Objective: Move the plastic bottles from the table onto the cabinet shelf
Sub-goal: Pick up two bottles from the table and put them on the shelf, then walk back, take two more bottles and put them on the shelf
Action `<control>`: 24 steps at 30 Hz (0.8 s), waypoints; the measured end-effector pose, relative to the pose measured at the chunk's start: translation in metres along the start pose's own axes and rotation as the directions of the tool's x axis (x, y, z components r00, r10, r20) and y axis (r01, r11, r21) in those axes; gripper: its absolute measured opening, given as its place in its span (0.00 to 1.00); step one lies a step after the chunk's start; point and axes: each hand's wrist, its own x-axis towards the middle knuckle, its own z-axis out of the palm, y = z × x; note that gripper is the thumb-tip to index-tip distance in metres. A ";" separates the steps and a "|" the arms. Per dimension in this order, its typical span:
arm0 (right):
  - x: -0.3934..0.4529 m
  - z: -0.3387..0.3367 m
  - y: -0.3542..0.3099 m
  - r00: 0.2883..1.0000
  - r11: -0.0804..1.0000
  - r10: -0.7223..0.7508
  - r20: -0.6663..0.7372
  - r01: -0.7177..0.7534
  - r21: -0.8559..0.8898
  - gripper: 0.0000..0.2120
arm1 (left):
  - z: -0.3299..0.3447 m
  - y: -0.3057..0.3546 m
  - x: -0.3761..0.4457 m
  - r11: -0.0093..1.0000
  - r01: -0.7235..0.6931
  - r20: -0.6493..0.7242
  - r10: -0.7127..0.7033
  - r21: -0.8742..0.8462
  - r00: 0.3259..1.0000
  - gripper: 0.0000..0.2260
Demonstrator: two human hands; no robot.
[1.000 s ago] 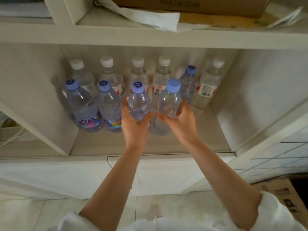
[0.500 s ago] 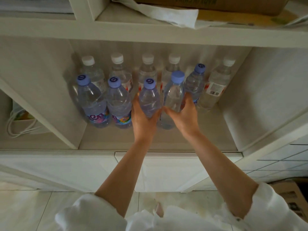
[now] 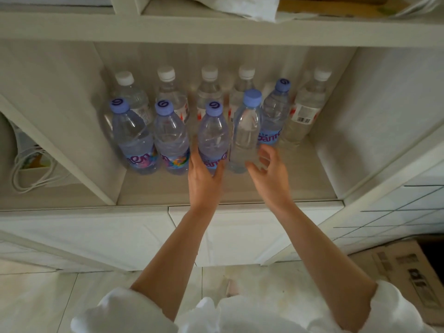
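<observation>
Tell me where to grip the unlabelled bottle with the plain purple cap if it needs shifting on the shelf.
Take the unlabelled bottle around its lower body, coming from the front right, where the open right hand is. It stands upright with a labelled bottle, held by the left hand, close on its left and another bottle behind, so only that side looks free.

i see clear bottles with lilac caps (image 3: 212, 108) carrying a dark purple swirl, and labels (image 3: 143, 161) in blue with pink, purple and orange splashes. one lilac cap (image 3: 251, 97) is plain, its bottle unlabelled. behind, white caps (image 3: 166, 73) and a white-and-red label (image 3: 305, 114) with a black barcode. the cabinet shelf (image 3: 288, 186) is pale cream; my sleeves (image 3: 394, 308) are white.
</observation>
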 end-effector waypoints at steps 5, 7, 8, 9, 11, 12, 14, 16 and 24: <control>-0.043 0.001 0.010 1.000 1.000 0.016 0.025 -0.016 0.021 0.21 | -0.020 -0.006 -0.031 1.000 0.002 0.059 -0.003 0.023 0.998 0.18; -0.060 0.004 0.013 0.998 1.000 0.021 0.062 -0.022 0.017 0.19 | -0.029 -0.005 -0.048 1.000 0.030 0.084 -0.030 0.006 0.996 0.13; -0.068 0.006 0.015 0.996 1.000 0.018 0.082 -0.019 0.012 0.18 | -0.033 -0.004 -0.056 0.999 0.044 0.088 -0.043 -0.003 0.995 0.11; -0.076 0.008 0.016 0.995 1.000 0.006 0.100 -0.007 0.009 0.18 | -0.038 -0.004 -0.065 0.999 0.051 0.083 -0.051 0.004 0.995 0.10; -0.091 0.012 0.020 0.989 1.000 -0.018 0.144 0.018 0.002 0.17 | -0.049 -0.008 -0.082 0.997 0.059 0.077 -0.062 0.043 0.995 0.09; -0.098 0.013 0.021 0.985 1.000 -0.023 0.172 0.024 -0.003 0.17 | -0.055 -0.013 -0.091 0.995 0.069 0.079 -0.074 0.066 0.994 0.08; -0.112 0.013 0.026 0.976 0.999 -0.037 0.213 0.043 -0.023 0.16 | -0.068 -0.025 -0.111 0.988 0.116 0.067 -0.123 0.100 0.990 0.07; -0.124 0.010 0.034 0.966 0.995 -0.073 0.248 0.087 -0.046 0.15 | -0.081 -0.036 -0.135 0.977 0.184 0.029 -0.188 0.111 0.982 0.07; -0.176 -0.021 0.070 0.843 0.968 -0.169 0.510 0.238 -0.072 0.15 | -0.098 -0.055 -0.255 0.935 0.354 -0.257 -0.335 0.030 0.907 0.11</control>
